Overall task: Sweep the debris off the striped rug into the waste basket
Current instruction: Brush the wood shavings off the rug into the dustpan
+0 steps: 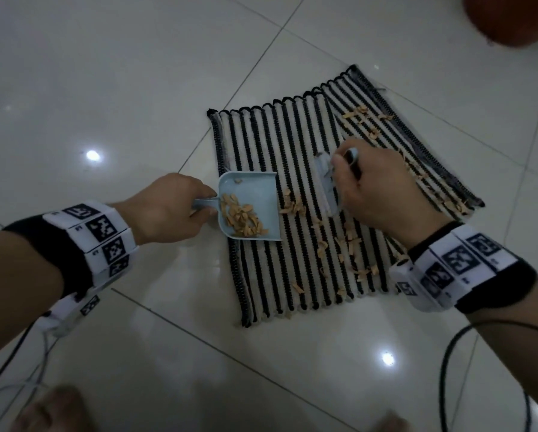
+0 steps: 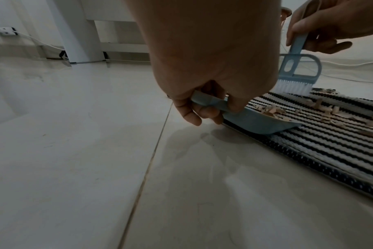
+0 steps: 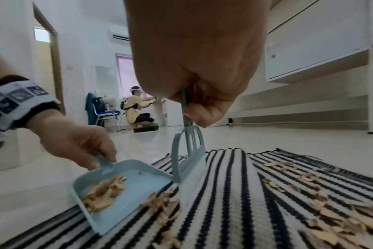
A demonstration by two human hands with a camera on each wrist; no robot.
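A black-and-white striped rug [image 1: 292, 145] [image 3: 230, 193] [image 2: 330, 148] lies on the tiled floor, strewn with tan debris flakes [image 1: 348, 244] [image 3: 322, 208]. My left hand [image 1: 168, 207] [image 2: 202, 107] [image 3: 74, 144] grips the handle of a light blue dustpan [image 1: 255, 194] [image 3: 136, 183] [image 2: 258, 123] that rests on the rug's left edge and holds a heap of flakes [image 1: 242, 219]. My right hand [image 1: 373, 188] [image 3: 198, 104] [image 2: 322, 33] grips a light blue hand brush [image 1: 326, 185] [image 3: 187, 158] [image 2: 296, 75], its bristles on the rug just right of the pan. A small pile [image 3: 162, 207] lies at the pan's lip.
An orange-brown rounded object [image 1: 510, 20] sits at the far right corner of the floor. Cables [image 1: 448, 353] trail from both wrists. A crouching person [image 3: 136, 111] and a chair are far across the room. White furniture legs [image 2: 79, 33] stand beyond the rug.
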